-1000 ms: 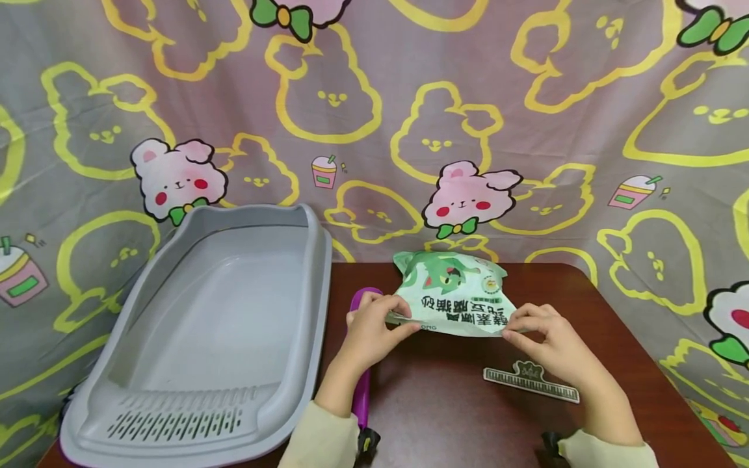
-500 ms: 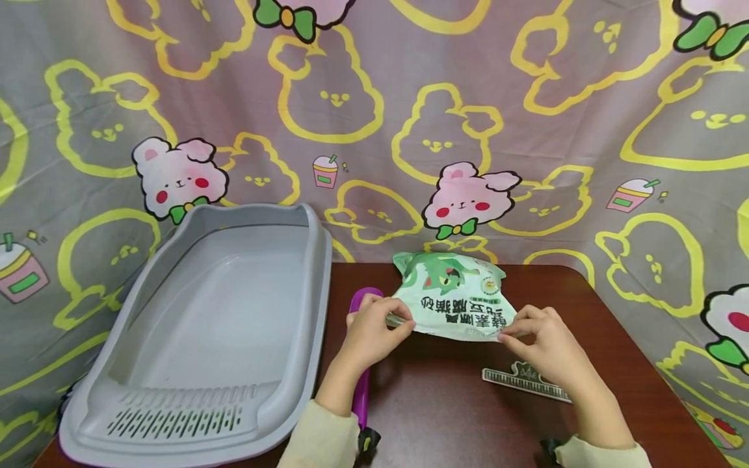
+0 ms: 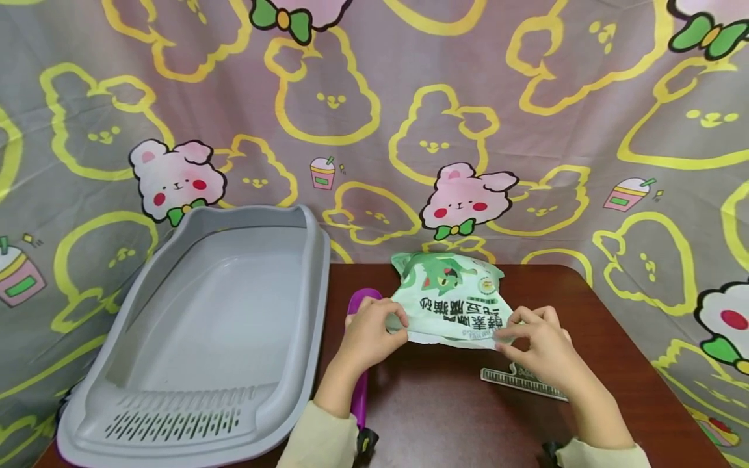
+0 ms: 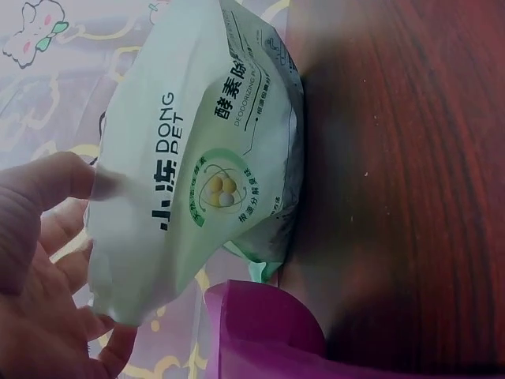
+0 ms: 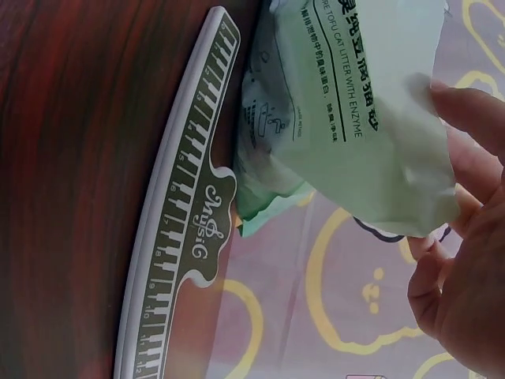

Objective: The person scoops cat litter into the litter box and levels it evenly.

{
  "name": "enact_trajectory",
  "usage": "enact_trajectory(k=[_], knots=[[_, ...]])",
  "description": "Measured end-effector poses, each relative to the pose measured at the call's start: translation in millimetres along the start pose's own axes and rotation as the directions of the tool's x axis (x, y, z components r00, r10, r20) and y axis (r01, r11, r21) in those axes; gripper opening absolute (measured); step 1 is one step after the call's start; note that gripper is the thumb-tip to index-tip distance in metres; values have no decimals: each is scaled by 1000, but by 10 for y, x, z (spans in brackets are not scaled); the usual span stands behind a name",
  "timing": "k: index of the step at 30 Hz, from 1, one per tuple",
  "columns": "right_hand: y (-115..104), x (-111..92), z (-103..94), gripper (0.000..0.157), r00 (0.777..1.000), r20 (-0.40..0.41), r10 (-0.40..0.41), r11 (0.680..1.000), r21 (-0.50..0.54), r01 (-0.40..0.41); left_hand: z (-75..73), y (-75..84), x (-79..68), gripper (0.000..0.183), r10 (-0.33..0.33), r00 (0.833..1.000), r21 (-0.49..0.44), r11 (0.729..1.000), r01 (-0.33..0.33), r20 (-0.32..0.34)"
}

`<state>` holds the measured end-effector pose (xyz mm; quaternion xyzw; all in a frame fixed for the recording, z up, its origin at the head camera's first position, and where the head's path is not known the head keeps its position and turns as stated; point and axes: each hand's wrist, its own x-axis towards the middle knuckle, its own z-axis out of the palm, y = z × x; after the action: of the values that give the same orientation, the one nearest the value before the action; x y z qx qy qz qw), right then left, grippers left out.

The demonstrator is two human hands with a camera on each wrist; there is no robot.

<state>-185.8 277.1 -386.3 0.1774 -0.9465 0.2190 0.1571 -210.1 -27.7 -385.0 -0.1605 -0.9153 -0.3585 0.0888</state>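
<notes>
A pale green bag of tofu cat litter (image 3: 447,296) lies on the table with its front edge raised towards me. My left hand (image 3: 370,331) pinches the left end of that edge between thumb and fingers. At the other end, my right hand (image 3: 544,341) grips the corner, fingertips on the film. In the left wrist view the bag's front panel (image 4: 213,142) slopes down from the held edge. A piano-key clip marked "Music" (image 5: 181,197) lies below my right hand, partly hidden by it in the head view.
To the left stands a large grey litter box (image 3: 320,279) with a slotted front ledge. A purple long-handled tool (image 3: 359,400) lies between it and the bag, partly under my left hand. A patterned curtain (image 3: 374,78) hangs behind the brown table (image 3: 433,409).
The bag's front edge has come slightly nearer to me, and a pale folded strip now shows along it. My right hand has shifted a little left, covering more of the clip.
</notes>
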Motion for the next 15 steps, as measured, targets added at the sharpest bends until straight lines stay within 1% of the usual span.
enact_trajectory(k=[4, 7, 12, 15], knots=[[-1, 3, 9, 16, 1000, 17, 11, 1000, 17, -12, -7, -17, -1, 17, 14, 999, 16, 1000, -14, 43], [0, -3, 15, 18, 1000, 10, 9, 1000, 27, -10, -11, -25, 4, 22, 16, 998, 39, 999, -18, 55], [-2, -4, 9, 14, 1000, -15, 1, 999, 39, 0, -5, -30, -2, 27, 48, 998, 65, 997, -50, 36], [-6, 2, -7, 14, 1000, -9, -8, 1000, 29, 9, 8, -28, -19, 29, 85, 996, 74, 994, -84, 0]])
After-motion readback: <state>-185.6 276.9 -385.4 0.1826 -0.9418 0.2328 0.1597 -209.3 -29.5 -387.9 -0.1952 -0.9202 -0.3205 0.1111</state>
